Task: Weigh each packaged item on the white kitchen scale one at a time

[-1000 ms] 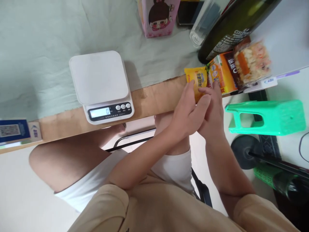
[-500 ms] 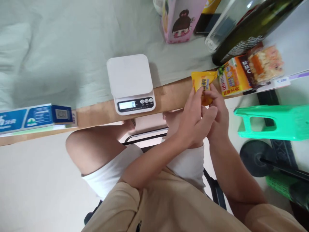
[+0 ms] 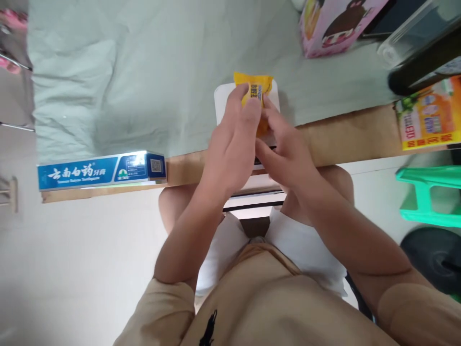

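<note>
Both hands are on a small yellow packet (image 3: 267, 86) with dark printed lettering, directly over a white digital kitchen scale (image 3: 221, 106). From the left, the fingers of my left hand (image 3: 236, 137) curl against the packet and cover part of it. My right hand (image 3: 286, 144) has its fingertips on the packet's right side, with the thumb lower down and apart. Much of the scale, including most of its display, is hidden under the hands. Whether the packet rests on the scale's plate or hovers just above it, I cannot tell.
A blue toothpaste box (image 3: 90, 170) lies along the table's front edge at left. An orange-and-yellow packet (image 3: 430, 115) lies at right, near a dark bottle (image 3: 425, 72) and a clear container (image 3: 403, 43). Behind stands a pink box (image 3: 334, 33). A green stool (image 3: 425, 192) is on the floor.
Both hands have carried the yellow packet from the table edge right of the scale to over the scale. The camera view has swung left.
</note>
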`<move>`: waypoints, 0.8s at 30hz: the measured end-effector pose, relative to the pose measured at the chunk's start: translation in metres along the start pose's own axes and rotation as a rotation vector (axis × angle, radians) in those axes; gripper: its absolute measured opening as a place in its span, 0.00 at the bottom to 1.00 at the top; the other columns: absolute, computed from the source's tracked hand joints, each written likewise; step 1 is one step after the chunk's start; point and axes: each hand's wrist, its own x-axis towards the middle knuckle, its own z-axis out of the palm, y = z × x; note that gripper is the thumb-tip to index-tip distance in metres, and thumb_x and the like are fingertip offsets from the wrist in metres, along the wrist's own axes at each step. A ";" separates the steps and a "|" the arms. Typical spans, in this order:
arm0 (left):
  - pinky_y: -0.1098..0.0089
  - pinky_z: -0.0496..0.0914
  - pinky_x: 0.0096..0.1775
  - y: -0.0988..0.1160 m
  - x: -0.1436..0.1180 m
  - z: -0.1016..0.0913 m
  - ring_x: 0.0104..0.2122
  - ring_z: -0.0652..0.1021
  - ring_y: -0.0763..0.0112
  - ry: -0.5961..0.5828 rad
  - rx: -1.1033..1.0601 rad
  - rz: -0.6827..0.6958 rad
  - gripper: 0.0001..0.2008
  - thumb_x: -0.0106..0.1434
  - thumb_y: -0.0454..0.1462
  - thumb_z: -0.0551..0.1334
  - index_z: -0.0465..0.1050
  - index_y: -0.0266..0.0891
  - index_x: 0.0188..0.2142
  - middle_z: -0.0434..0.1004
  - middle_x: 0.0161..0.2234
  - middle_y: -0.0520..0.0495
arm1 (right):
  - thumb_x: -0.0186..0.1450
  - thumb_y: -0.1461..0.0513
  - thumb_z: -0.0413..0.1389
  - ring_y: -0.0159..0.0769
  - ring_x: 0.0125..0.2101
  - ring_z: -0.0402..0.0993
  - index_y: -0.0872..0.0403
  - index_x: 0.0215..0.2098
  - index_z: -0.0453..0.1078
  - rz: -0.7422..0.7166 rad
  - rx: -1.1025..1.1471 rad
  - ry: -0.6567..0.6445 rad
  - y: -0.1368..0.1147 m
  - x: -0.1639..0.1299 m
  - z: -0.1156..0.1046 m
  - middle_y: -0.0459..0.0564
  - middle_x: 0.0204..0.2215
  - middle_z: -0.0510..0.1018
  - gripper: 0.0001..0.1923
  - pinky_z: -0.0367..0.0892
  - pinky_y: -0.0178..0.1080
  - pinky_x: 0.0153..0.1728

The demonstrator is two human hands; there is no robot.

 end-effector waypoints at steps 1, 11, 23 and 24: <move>0.53 0.74 0.68 -0.003 0.001 -0.003 0.62 0.82 0.57 -0.013 -0.012 -0.015 0.27 0.79 0.56 0.48 0.66 0.49 0.68 0.81 0.61 0.48 | 0.68 0.55 0.60 0.47 0.68 0.75 0.44 0.62 0.71 -0.006 -0.017 -0.009 -0.001 0.002 0.002 0.47 0.76 0.65 0.24 0.79 0.54 0.65; 0.55 0.71 0.66 -0.041 -0.002 -0.035 0.61 0.78 0.59 0.288 -0.065 0.170 0.24 0.76 0.58 0.55 0.73 0.45 0.54 0.81 0.57 0.46 | 0.73 0.52 0.49 0.43 0.71 0.71 0.44 0.55 0.69 -0.237 0.009 0.402 0.055 0.003 -0.008 0.51 0.66 0.76 0.16 0.67 0.56 0.75; 0.52 0.70 0.57 -0.063 0.007 -0.053 0.52 0.77 0.61 0.366 -0.009 0.166 0.23 0.75 0.60 0.54 0.70 0.44 0.47 0.76 0.46 0.48 | 0.72 0.56 0.42 0.44 0.63 0.74 0.45 0.48 0.63 -0.171 -0.103 0.507 0.058 0.016 -0.007 0.57 0.56 0.79 0.12 0.73 0.53 0.61; 0.52 0.69 0.58 -0.064 0.008 -0.053 0.53 0.76 0.61 0.360 0.009 0.151 0.23 0.75 0.60 0.54 0.69 0.45 0.47 0.76 0.47 0.48 | 0.72 0.57 0.41 0.44 0.63 0.74 0.45 0.48 0.63 -0.161 -0.113 0.505 0.057 0.016 -0.006 0.58 0.56 0.79 0.11 0.74 0.53 0.60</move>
